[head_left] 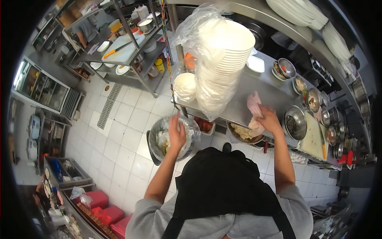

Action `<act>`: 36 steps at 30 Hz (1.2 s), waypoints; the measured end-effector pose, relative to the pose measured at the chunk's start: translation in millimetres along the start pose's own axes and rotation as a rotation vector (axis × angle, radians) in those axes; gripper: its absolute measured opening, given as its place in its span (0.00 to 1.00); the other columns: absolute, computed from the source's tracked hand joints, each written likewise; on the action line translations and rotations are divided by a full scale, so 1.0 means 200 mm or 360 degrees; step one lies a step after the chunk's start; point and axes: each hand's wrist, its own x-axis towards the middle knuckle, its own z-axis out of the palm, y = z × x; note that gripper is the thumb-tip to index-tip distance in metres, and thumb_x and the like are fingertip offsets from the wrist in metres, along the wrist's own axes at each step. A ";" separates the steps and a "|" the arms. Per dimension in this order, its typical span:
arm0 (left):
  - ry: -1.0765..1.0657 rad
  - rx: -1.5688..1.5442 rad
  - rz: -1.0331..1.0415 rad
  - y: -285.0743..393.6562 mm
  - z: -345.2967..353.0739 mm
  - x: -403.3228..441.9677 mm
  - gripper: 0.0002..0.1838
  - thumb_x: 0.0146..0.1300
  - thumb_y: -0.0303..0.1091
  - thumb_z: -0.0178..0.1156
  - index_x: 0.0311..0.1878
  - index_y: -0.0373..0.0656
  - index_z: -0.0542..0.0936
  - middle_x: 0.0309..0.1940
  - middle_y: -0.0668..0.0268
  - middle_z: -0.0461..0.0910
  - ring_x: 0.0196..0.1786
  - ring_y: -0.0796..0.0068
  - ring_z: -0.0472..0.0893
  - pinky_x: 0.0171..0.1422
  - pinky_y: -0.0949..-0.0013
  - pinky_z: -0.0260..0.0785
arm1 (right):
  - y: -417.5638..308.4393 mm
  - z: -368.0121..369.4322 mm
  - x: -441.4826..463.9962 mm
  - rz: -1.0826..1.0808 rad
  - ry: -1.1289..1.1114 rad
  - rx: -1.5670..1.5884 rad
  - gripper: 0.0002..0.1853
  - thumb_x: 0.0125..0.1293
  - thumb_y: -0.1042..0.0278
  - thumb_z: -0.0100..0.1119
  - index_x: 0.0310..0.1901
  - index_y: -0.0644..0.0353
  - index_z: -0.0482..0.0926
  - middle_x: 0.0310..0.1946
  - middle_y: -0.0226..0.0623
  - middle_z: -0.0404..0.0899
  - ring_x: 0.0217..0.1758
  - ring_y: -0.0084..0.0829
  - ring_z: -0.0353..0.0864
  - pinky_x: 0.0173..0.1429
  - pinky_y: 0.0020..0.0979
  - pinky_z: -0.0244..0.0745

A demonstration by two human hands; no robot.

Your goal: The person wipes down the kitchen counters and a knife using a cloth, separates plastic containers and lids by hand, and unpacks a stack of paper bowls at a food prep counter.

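My left hand (176, 134) is over a bin (149, 144) with a clear plastic liner (191, 129), its fingers stretched out and nothing visible in them. Whether it touches the liner I cannot tell. At the front edge of the steel counter (258, 85), my right hand (269, 120) is closed on a pale, fleshy piece that looks like raw chicken (256, 127). A pinker part (254, 103) of it, or a second piece, lies on the counter beyond my fingers. Below stands a pot with pale yellowish food (242, 131) inside.
A tall stack of white containers (223, 63) in plastic wrap stands on the counter between my hands. To the right are a steel bowl (295, 122), a cutting board (312, 139) with a knife (321, 137), and several food bowls. A steel shelf (314, 38) runs overhead.
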 end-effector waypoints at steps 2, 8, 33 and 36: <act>0.0142 -0.0128 0.0330 0.18 -0.05 0.31 0.23 0.53 0.16 0.47 0.55 0.36 0.70 0.50 0.49 0.73 0.55 0.46 0.71 0.60 0.57 0.63 | -0.10 0.03 0.01 -0.0176 0.0347 -0.0177 0.26 0.56 0.63 0.60 0.57 0.59 0.69 0.53 0.52 0.71 0.53 0.51 0.73 0.58 0.41 0.67; -0.0456 0.0215 0.0123 0.01 0.22 1.01 0.17 0.53 0.19 0.47 0.47 0.36 0.75 0.50 0.50 0.74 0.54 0.52 0.74 0.58 0.55 0.66 | -0.64 0.25 -0.04 -0.0536 -0.0694 0.0875 0.18 0.57 0.68 0.61 0.49 0.63 0.74 0.45 0.41 0.78 0.43 0.29 0.79 0.46 0.33 0.75; -0.0465 0.0544 -0.0260 -0.10 -0.30 0.05 0.15 0.55 0.28 0.55 0.47 0.36 0.75 0.41 0.49 0.77 0.44 0.53 0.77 0.48 0.59 0.70 | -0.70 0.77 0.06 0.0401 -0.0913 0.2231 0.31 0.67 0.46 0.49 0.65 0.56 0.59 0.60 0.37 0.66 0.60 0.34 0.68 0.56 0.37 0.70; -0.0266 0.0108 -0.0187 -0.07 -0.34 -0.15 0.14 0.59 0.28 0.49 0.47 0.36 0.74 0.40 0.47 0.77 0.43 0.48 0.76 0.50 0.56 0.69 | -0.76 0.90 0.13 0.0503 -0.1036 0.2331 0.27 0.66 0.46 0.50 0.60 0.54 0.66 0.53 0.34 0.72 0.55 0.29 0.72 0.51 0.35 0.72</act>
